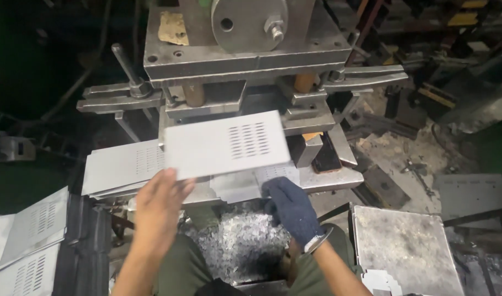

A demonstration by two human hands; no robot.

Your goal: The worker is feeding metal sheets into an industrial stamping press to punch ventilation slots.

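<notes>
Above my left hand, the grey press (245,49) looms, its round boss (248,22) up top and a lever handle (125,63) off to the left. Down between my wrists, a heap of bright metal scrap (242,241). Left of my left arm, slotted panels (29,241) lie stacked. Right of my right arm, a scuffed steel plate (404,246).
</notes>
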